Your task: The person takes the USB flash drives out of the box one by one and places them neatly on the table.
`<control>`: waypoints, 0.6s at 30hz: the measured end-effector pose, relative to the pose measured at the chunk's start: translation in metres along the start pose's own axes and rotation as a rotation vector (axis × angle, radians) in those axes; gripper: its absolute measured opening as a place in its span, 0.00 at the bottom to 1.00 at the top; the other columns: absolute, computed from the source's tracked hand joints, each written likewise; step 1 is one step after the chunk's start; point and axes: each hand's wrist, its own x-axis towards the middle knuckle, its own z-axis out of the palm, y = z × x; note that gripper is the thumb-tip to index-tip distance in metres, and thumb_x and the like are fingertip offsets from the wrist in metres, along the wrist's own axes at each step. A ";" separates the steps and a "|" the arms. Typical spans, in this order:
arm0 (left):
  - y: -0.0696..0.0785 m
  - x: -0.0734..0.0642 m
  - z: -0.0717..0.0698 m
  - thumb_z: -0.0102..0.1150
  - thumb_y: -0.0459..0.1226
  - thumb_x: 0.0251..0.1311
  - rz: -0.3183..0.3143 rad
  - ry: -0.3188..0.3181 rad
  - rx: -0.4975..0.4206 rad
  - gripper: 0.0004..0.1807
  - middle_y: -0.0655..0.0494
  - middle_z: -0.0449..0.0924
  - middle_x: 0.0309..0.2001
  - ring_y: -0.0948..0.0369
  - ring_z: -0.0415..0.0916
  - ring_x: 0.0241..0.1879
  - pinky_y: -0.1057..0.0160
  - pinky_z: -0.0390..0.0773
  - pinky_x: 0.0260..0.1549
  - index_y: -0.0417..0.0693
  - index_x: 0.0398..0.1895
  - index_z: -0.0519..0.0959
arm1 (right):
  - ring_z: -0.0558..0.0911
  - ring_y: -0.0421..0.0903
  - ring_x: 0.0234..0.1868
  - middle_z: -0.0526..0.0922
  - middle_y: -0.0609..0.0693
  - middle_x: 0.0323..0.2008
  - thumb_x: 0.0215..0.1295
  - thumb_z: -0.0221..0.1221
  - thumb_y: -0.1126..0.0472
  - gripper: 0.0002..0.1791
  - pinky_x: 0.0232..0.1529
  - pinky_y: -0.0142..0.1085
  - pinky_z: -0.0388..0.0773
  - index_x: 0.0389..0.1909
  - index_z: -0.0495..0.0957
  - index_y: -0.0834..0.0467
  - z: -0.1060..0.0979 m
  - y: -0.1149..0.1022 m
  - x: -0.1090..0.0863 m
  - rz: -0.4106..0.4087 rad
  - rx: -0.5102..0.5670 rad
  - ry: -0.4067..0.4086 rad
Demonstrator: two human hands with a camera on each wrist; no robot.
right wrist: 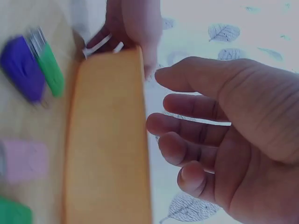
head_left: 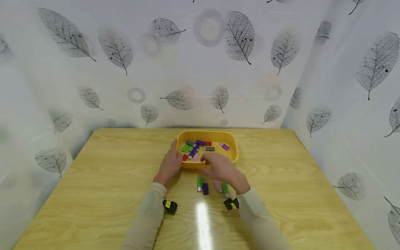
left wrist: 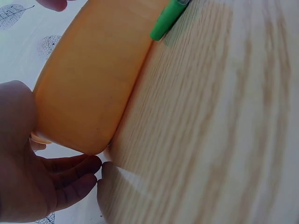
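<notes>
A yellow plastic bin (head_left: 235, 147) stands towards the back of the table, with several USB flash drives inside, among them a grey one (head_left: 208, 148) and a purple one (head_left: 224, 146). My left hand (head_left: 170, 163) grips the bin's left end, its thumb at the rim and its fingers around the outside. Above the front rim hovers my right hand (head_left: 220, 168); its fingers (right wrist: 180, 126) are loosely bent and hold nothing. In front of the bin lie a green USB drive (head_left: 199, 184), a purple one (head_left: 205, 189), a pink one (head_left: 217, 186) and another green one (head_left: 225, 190).
The wooden table (head_left: 109, 180) reaches back to a pale curtain (head_left: 187, 69) printed with leaves, which also hangs along both sides. Small black devices with yellow labels sit at the left wrist (head_left: 170, 206) and right wrist (head_left: 231, 204).
</notes>
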 end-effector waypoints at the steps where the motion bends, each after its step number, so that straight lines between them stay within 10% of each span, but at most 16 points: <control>1: 0.000 0.000 0.000 0.38 0.40 0.71 -0.003 -0.001 0.000 0.36 0.35 0.63 0.70 0.43 0.69 0.64 0.42 0.66 0.65 0.47 0.80 0.42 | 0.81 0.49 0.42 0.84 0.54 0.44 0.64 0.65 0.57 0.17 0.43 0.41 0.80 0.50 0.79 0.59 -0.004 0.002 0.000 -0.007 0.008 0.010; 18: 0.000 0.001 0.000 0.37 0.40 0.71 0.007 -0.001 0.006 0.36 0.33 0.64 0.69 0.44 0.71 0.61 0.42 0.66 0.65 0.45 0.80 0.41 | 0.80 0.50 0.43 0.77 0.58 0.55 0.66 0.60 0.57 0.20 0.41 0.45 0.81 0.57 0.77 0.59 -0.030 0.052 0.034 0.126 -0.156 -0.031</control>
